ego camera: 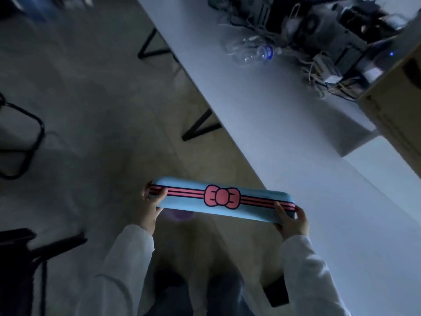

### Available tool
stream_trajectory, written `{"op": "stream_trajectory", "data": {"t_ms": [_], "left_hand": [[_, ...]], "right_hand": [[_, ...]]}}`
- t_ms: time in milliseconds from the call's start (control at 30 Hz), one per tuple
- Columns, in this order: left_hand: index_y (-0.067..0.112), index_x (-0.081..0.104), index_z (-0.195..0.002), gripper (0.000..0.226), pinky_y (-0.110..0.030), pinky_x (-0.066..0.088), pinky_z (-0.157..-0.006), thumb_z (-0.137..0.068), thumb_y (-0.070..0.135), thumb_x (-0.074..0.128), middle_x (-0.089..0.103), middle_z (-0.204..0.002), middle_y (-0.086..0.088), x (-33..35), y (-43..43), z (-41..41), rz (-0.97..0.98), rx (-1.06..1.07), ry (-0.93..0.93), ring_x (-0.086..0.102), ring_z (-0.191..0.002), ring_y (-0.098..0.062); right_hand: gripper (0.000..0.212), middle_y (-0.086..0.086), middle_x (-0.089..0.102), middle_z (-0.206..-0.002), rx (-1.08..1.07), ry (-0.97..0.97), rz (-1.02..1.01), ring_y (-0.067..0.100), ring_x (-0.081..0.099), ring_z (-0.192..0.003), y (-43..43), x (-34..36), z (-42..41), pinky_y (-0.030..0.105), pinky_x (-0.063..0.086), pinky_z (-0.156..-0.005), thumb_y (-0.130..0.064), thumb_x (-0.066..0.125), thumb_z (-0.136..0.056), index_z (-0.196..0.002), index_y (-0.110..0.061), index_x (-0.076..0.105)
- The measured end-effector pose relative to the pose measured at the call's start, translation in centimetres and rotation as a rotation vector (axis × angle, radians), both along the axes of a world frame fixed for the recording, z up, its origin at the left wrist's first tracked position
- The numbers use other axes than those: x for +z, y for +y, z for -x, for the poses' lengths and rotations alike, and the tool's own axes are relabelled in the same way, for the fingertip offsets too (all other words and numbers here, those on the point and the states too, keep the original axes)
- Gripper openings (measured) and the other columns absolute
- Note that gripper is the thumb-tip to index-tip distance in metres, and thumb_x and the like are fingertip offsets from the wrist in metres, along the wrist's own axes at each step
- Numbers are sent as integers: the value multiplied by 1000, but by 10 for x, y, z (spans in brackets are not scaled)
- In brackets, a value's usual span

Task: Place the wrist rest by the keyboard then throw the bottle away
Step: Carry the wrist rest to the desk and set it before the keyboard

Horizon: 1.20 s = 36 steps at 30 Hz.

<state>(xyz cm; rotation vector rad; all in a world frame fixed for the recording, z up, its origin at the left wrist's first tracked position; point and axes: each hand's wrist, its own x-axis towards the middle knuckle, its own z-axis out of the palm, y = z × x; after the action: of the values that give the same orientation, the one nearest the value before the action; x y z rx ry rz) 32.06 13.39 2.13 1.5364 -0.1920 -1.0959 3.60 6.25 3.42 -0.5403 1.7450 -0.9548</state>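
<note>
The wrist rest [222, 198] is held level between the hands, left hand [151, 207] at its nine o'clock end, right hand [292, 221] at three o'clock, above the floor [91, 110] just beside the desk [273, 124], where a bottle [256, 53] lies at one o'clock.

Dim room: long white table [268, 115] on black legs [200, 127], grey floor [91, 99].

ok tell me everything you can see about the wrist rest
The wrist rest is a long, light blue padded-looking bar with rounded ends, printed with pink, dark-edged stripes along its length and a pink bow in the middle. It is held in the air, nearly level, beside the white table's edge. The left hand holds one end, the right hand the other.
</note>
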Motion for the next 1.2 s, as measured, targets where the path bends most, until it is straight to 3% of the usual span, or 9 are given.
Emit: {"op": "stream_trajectory", "data": {"t_ms": [100,333,433,533,600,733,833,967,1200], "left_hand": [[1,33,-139,53,-28,39,-94,-89,7,50,41,-119,-3,6,24,-69,-11,39,-33,40,-111,-17],[1,43,-129,46,-42,41,-94,-86,12,58,53,-107,-5,10,76,-193,-11,163,-108,50,-106,-24],[4,45,-125,40,-32,47,-87,-87,8,56,54,-93,7,16,84,-224,13,189,-117,55,-97,-16],[6,47,-118,33,-19,51,-70,-86,5,56,59,-100,0,18,86,-252,48,228,-99,58,-94,-11],[4,47,-123,40,-22,50,-73,-85,7,58,59,-111,-7,17,84,-271,66,257,-70,58,-102,-19],[15,48,-115,33,-16,52,-68,-85,5,57,59,-98,4,23,62,-307,95,303,-88,59,-92,-9],[17,49,-117,37,-24,49,-75,-83,6,60,60,-99,1,29,36,-339,106,348,-64,60,-95,-15],[17,46,-118,37,-20,45,-68,-85,4,57,57,-94,4,36,2,-372,90,379,-86,56,-86,-8],[18,45,-118,38,-22,45,-69,-85,4,57,56,-97,4,42,-60,-437,94,378,-96,55,-91,-12]], "right_hand": [[30,10,50,-109,71,-32,8,25,51,-97,4,3,-69,16,52,-40,-9,68,-78,-101,-12,49],[28,1,52,-84,208,-74,35,19,51,-84,11,9,-206,13,50,-40,-8,68,-78,-101,-9,50],[28,-4,51,-81,267,-79,27,10,51,-72,6,9,-243,16,50,-44,-9,67,-79,-100,-10,50],[28,-4,50,-82,310,-68,38,8,50,-69,-5,11,-276,15,51,-42,-8,67,-79,-101,-11,50],[29,-5,50,-81,316,-85,52,9,50,-70,-15,10,-298,13,51,-41,-8,66,-79,-102,-11,50],[29,-4,52,-82,340,-114,72,10,52,-71,-43,8,-339,13,51,-42,-9,67,-79,-103,-11,50],[29,-3,52,-81,360,-126,88,10,52,-70,-73,7,-373,12,50,-40,-11,68,-79,-102,-11,51],[29,-3,51,-80,359,-135,116,10,51,-71,-107,8,-412,12,49,-39,-10,68,-78,-101,-12,51],[30,8,51,-100,361,-149,105,24,51,-94,-174,14,-475,14,51,-41,-11,69,-77,-100,-11,50]]}}
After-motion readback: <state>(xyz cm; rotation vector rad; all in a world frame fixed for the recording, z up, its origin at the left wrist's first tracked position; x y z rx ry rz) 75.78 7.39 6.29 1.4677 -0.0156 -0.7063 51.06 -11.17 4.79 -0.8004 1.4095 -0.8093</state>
